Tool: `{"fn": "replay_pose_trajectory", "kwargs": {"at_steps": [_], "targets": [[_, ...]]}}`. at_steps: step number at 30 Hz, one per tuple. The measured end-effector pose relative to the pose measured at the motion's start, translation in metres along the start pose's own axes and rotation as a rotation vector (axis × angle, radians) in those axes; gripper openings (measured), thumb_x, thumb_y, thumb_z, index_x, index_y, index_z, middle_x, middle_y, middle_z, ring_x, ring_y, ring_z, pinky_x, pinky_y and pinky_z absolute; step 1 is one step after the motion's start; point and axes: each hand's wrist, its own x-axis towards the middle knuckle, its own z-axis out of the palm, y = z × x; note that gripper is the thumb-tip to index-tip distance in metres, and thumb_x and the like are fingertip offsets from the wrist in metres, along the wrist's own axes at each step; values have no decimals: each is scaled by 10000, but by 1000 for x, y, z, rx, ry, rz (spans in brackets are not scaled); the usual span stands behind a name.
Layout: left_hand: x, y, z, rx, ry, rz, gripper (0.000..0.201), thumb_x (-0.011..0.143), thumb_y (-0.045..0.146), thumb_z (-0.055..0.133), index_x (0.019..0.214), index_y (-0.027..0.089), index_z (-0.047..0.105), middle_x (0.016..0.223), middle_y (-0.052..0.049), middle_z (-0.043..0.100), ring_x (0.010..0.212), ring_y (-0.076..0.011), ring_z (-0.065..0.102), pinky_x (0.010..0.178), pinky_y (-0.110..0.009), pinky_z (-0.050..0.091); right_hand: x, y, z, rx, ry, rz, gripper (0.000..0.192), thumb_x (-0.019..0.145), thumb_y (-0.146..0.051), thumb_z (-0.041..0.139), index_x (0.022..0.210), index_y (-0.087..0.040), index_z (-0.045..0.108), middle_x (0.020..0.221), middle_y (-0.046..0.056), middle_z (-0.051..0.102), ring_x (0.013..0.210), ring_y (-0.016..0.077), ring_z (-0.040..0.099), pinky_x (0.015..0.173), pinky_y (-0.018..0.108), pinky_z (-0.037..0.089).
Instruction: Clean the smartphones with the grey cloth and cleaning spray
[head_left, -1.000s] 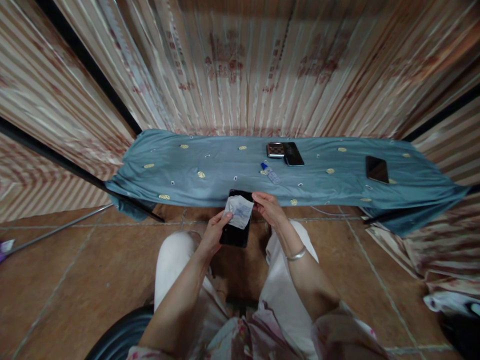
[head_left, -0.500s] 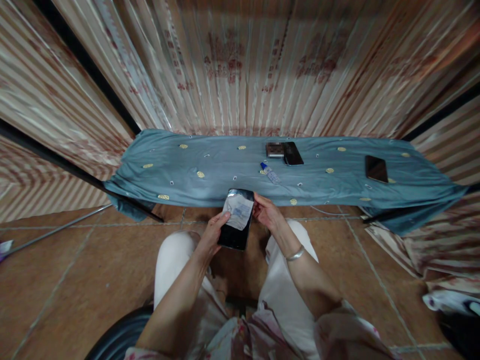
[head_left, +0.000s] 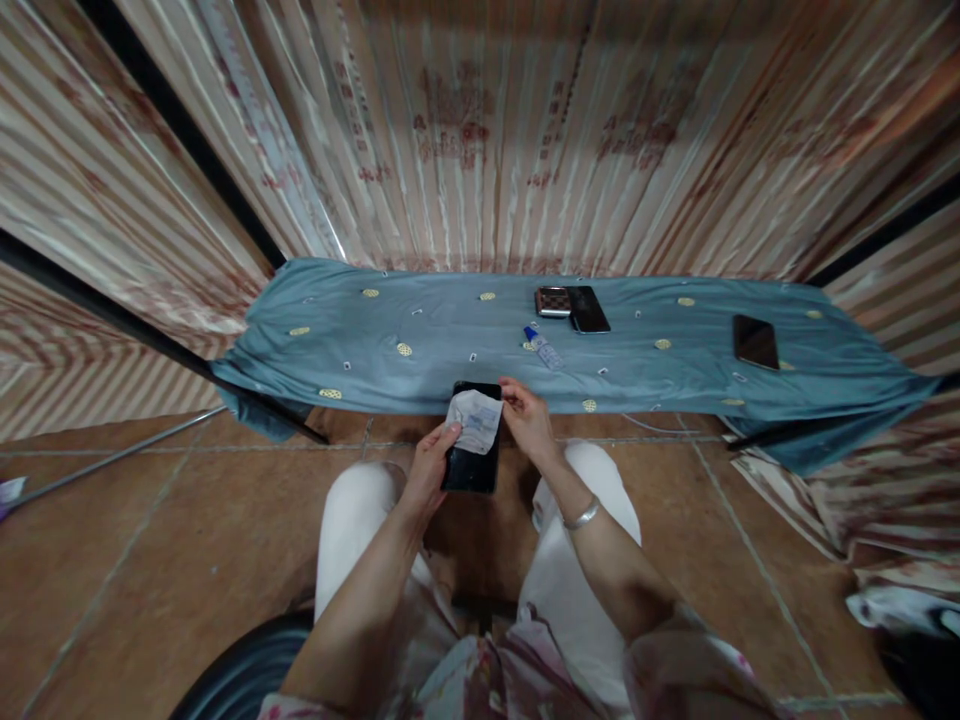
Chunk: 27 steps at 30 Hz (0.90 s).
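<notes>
Striped curtains all around, brown tile floor, and a long counter under a blue cloth across the middle of the frame. Just below its near edge, the left hand is curled around a black phone, gripping it from the left side. The right hand pinches a crumpled wipe against the phone's upper half. On the counter behind: a small bottle, a phone pair, another dark phone far right. Both forearms angle inward over white-trousered knees.

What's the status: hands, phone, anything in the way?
Left hand grips phone. Right hand holds wipe on its screen. Nothing in the way.
</notes>
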Motion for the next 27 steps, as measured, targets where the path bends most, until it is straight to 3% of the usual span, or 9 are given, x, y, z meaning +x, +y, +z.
{"fn": "replay_pose_trajectory", "kwargs": {"at_steps": [3,8,12,15,18,22,27], "targets": [[1,-1,-1,-9,15,9,516,521,419,902,914,110,773,783,-87,773,766,-227,717,734,-296,516,-1,-2,-1,49,-38,35,160,740,-317,628,844,-236,719,1219,56,693,1125,226,634,972,361,487],[2,-3,-5,27,26,39,505,530,447,893,897,120,776,774,-80,771,779,-236,713,770,-314,506,2,-5,-5,316,-138,346,283,723,-480,673,848,-239,753,995,27,753,987,232,657,821,344,510],[4,-6,-9,91,26,87,470,562,457,875,891,135,778,800,-68,774,797,-229,707,791,-312,498,0,-9,-6,181,-284,342,322,659,-506,796,750,-202,742,816,1,733,848,194,642,780,300,470],[4,-9,-9,107,48,108,483,558,446,885,917,142,777,863,-65,779,879,-239,705,853,-315,496,-4,-10,2,210,-285,403,376,555,-506,866,699,-192,720,677,-25,687,697,161,607,708,286,456],[2,-11,-5,-30,28,-10,521,666,533,808,1010,146,763,981,-87,776,1004,-264,692,928,-348,503,-7,-12,11,365,-241,464,412,469,-506,900,634,-199,681,623,-31,666,617,141,577,648,276,455],[-5,-6,3,-243,-132,-307,640,889,669,469,1221,166,685,1097,-128,750,1051,-298,685,925,-464,542,-9,-15,15,470,-254,550,398,468,-468,907,648,-206,667,565,-39,624,541,125,548,533,251,421],[-9,-1,6,-211,-81,-304,535,980,529,386,1287,167,632,1043,-120,758,973,-261,713,856,-439,582,-11,-17,14,417,-250,592,422,455,-495,901,647,-199,668,545,-51,596,459,100,482,400,224,307]]}}
